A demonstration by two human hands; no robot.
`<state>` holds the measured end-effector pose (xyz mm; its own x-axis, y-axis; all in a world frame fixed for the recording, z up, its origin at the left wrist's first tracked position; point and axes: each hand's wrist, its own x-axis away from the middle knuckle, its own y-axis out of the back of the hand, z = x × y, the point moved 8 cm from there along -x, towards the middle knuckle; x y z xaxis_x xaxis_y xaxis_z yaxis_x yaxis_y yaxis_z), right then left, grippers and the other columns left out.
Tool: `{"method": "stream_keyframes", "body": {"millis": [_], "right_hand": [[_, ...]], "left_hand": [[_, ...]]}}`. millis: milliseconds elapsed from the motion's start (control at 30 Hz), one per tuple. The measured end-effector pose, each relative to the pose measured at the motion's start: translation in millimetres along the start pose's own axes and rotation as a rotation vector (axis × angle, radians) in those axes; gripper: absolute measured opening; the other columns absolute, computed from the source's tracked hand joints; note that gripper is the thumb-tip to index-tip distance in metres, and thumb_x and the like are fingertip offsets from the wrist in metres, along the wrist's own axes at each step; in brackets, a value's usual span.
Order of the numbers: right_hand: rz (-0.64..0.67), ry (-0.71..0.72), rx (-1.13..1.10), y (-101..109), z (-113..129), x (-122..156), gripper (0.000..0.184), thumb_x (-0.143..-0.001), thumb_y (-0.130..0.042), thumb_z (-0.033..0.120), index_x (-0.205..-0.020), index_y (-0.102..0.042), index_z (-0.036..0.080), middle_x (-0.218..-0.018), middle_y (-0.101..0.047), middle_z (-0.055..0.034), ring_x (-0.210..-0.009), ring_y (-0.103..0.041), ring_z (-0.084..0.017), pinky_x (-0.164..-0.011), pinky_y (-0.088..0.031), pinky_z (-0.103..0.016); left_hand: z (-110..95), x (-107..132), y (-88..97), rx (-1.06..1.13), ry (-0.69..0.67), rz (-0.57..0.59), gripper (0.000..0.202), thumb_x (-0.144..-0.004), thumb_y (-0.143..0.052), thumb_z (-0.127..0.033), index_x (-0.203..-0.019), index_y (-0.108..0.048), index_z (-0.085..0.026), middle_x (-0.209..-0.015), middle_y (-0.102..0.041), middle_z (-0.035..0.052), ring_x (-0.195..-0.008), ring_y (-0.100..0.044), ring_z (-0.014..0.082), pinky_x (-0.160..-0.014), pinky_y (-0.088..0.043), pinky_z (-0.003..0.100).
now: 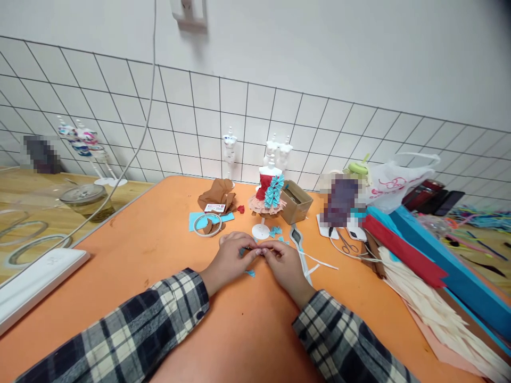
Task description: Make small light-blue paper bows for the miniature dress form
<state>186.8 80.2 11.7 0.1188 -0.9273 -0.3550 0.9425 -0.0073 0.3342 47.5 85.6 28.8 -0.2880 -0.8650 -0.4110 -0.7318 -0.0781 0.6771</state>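
My left hand [230,259] and my right hand [284,263] meet at the middle of the orange table [167,276], fingers pinched together on a small blue piece [244,250] between them; a thin dark line shows there too, and I cannot make out what it is. A blue scrap [250,273] lies under my left hand. Just beyond stands a small mannequin [268,197] on a white round base [261,231], dressed in red with blue ruffles and a pink skirt. A little blue bow [275,231] lies beside the base.
Brown fabric [217,198], a tape ring [207,224] and a small cardboard box [296,202] lie behind the mannequin. Scissors [348,243], a white plastic bag [393,183] and stacked red, blue and cream sheets [419,266] fill the right. Bare mannequins [230,151] stand at the tiled wall.
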Motion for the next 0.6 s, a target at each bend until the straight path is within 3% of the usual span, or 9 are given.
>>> {"method": "stream_keyframes", "body": {"millis": [167,333,467,600], "right_hand": [[-0.027,0.025,0.036,4.2,3.8,-0.8,0.018,-0.083,-0.057,0.023,-0.088,-0.074,0.023,-0.088,-0.072,-0.0045,-0.075,-0.064,-0.018,-0.067,-0.050,-0.029],[-0.044,-0.049,0.011,9.3,-3.2,-2.4,0.020,-0.083,-0.057,0.026,-0.094,-0.073,0.021,-0.091,-0.071,-0.0063,-0.075,-0.065,-0.018,-0.069,-0.051,-0.031],[0.121,-0.129,-0.196,-9.7,-12.4,-0.2,0.042,-0.079,-0.064,0.031,-0.120,-0.064,0.023,-0.113,-0.068,-0.0083,-0.081,-0.067,-0.018,-0.074,-0.054,-0.033],[0.161,-0.210,-0.245,-20.0,-19.4,2.4,0.040,-0.074,-0.069,0.032,-0.111,-0.069,0.020,-0.106,-0.071,-0.0093,-0.084,-0.067,-0.021,-0.076,-0.054,-0.035]], "left_hand": [[10.8,-1.6,-5.2,0.178,0.039,0.033,0.014,-0.084,-0.061,-0.031,-0.082,-0.070,-0.020,-0.086,-0.070,0.0037,-0.085,-0.062,0.0188,-0.080,-0.044,0.031],[20.7,-1.0,-1.3,0.198,0.068,0.006,0.013,-0.083,-0.061,-0.030,-0.083,-0.068,-0.019,-0.086,-0.069,0.0038,-0.084,-0.063,0.0187,-0.079,-0.046,0.030],[15.3,0.8,-1.5,0.147,0.019,0.016,0.010,-0.083,-0.061,-0.026,-0.083,-0.068,-0.019,-0.086,-0.069,0.0035,-0.084,-0.062,0.0187,-0.078,-0.045,0.030],[3.2,3.2,-3.9,0.090,-0.060,0.059,0.007,-0.081,-0.059,-0.018,-0.082,-0.067,-0.019,-0.083,-0.068,0.0030,-0.083,-0.060,0.0182,-0.078,-0.045,0.030]]}}
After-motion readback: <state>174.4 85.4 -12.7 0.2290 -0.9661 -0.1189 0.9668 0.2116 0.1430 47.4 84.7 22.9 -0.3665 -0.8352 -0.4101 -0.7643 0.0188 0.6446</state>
